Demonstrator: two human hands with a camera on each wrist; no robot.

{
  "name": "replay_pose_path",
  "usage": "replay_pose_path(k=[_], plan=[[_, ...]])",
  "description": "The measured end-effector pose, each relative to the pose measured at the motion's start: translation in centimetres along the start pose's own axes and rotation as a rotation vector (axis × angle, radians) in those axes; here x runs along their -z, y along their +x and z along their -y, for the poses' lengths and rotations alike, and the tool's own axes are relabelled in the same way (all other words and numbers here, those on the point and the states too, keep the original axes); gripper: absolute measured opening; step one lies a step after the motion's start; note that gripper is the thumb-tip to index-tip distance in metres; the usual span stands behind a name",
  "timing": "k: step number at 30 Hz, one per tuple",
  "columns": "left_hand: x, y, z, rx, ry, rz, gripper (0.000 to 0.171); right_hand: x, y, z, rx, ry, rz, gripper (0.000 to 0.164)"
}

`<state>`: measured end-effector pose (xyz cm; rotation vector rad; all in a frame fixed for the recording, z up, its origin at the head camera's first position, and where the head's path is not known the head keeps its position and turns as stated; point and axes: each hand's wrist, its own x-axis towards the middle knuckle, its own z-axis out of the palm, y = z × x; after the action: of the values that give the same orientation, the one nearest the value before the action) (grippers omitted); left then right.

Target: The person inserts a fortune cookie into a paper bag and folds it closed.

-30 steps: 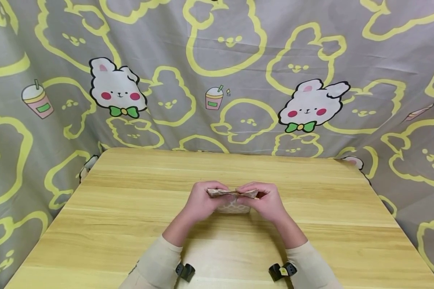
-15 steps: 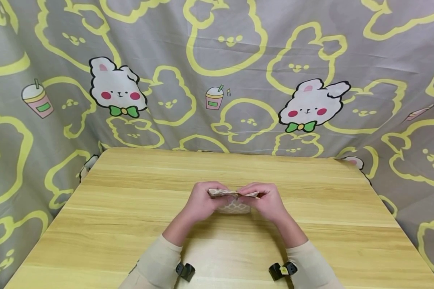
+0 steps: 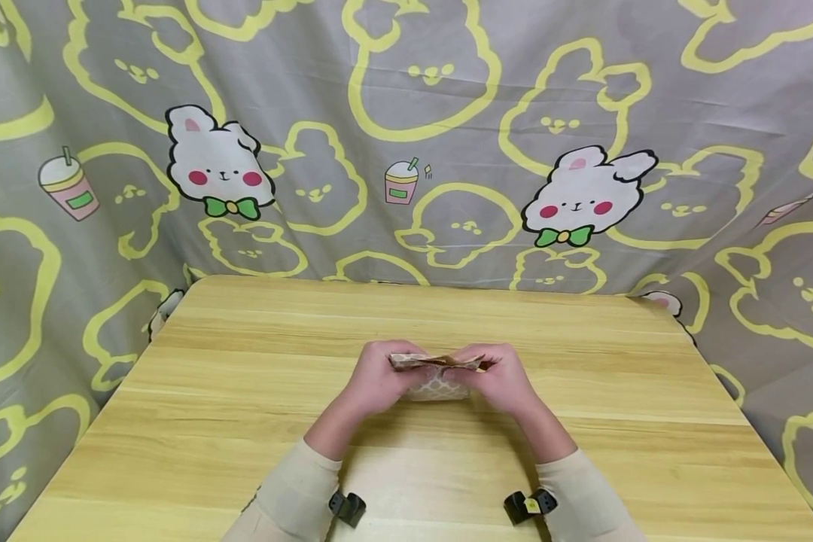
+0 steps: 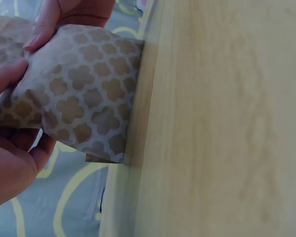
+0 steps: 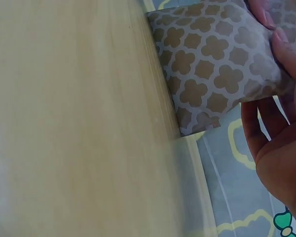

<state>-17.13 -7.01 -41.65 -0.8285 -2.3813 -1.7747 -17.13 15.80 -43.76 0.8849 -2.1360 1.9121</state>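
Note:
A brown paper bag (image 3: 439, 387) with a white lattice pattern stands upright on the wooden table, between both hands. My left hand (image 3: 382, 376) pinches the left part of its top, thumb on the near side. On the other side, my right hand (image 3: 497, 378) pinches the right part the same way. The bag's mouth shows a narrow gap at the middle of its top edge. In the left wrist view the paper bag (image 4: 89, 94) looks puffed out below the thumbs. Its base meets the table in the right wrist view, where the bag (image 5: 207, 64) creases near the thumb. Its inside is hidden.
The pale wooden table (image 3: 244, 391) spreads around the hands. A grey curtain (image 3: 325, 90) with yellow outlines and rabbit prints hangs behind and at both sides. Black wrist straps (image 3: 348, 510) sit on the beige sleeves (image 3: 298, 489).
The gap along the bag's top edge has widened slightly at the middle, showing more brown inner paper. Both hands stay in almost the same place.

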Motion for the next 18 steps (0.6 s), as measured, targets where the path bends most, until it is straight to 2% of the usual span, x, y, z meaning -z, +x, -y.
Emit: replay_pose_path(k=[4,7,10,14,18], plan=[[0.1,0.0,-0.5,0.017,-0.067,-0.001,0.020,-0.1,0.1,0.4,-0.002,-0.038,-0.026,0.023],[0.2,0.0,-1.2,-0.034,-0.168,-0.012,0.026,0.0,0.3,1.2,0.028,-0.041,-0.058,0.026],[0.4,0.1,-1.9,-0.109,-0.224,-0.028,0.026,-0.1,0.6,2.3,0.111,-0.035,-0.081,0.029],[0.6,0.1,-2.4,-0.177,-0.166,-0.048,0.030,-0.1,0.8,3.1,0.203,-0.031,-0.085,0.027],[0.6,0.1,-2.1,-0.211,-0.073,-0.065,0.027,0.0,0.7,3.4,0.199,-0.034,-0.080,0.026]])
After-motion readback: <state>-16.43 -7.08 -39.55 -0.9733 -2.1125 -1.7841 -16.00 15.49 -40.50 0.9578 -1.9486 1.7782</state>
